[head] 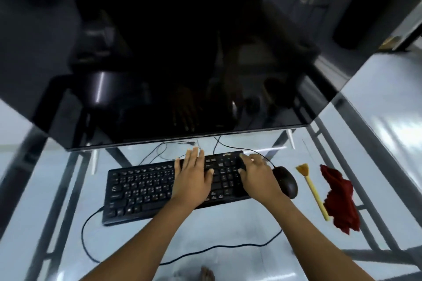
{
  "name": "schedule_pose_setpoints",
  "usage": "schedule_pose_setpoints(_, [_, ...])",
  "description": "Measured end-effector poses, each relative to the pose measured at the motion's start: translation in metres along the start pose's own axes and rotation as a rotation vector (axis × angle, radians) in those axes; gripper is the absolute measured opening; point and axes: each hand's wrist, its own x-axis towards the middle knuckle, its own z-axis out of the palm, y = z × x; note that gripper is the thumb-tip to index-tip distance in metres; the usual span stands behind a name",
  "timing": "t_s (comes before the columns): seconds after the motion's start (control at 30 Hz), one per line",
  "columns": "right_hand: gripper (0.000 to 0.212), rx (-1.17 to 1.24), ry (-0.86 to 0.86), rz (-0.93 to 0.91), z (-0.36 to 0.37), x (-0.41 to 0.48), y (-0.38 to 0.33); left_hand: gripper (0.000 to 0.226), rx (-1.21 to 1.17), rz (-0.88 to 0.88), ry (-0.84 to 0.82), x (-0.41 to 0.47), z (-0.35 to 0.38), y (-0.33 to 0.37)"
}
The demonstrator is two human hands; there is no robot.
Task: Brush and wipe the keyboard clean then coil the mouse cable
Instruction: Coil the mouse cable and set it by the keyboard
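Observation:
A black keyboard (146, 187) lies on a glass desk (228, 223), tilted slightly. My left hand (194, 178) rests flat on its middle keys, fingers spread. My right hand (258, 171) lies over the keyboard's right end, fingers curled at the number pad's far corner. A black mouse (286, 181) sits just right of that hand; its cable (255, 151) runs back under the monitor. To the right lie a yellow brush (314, 191) and a crumpled red cloth (339, 203), neither touched.
A large dark monitor (182, 64) stands close behind the keyboard and reflects my hands. The keyboard's black cable (205, 250) loops across the near glass. Metal frame bars show through the desk. A bare foot (206, 274) is visible below.

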Motion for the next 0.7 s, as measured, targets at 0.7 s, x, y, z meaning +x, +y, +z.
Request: schedule_pose_setpoints(0.7, [0.033, 0.288, 0.031, 0.256, 0.036, 0.0, -0.002, 0.06, -0.234, -0.675, 0.329, -0.073, -0.019, -0.137])
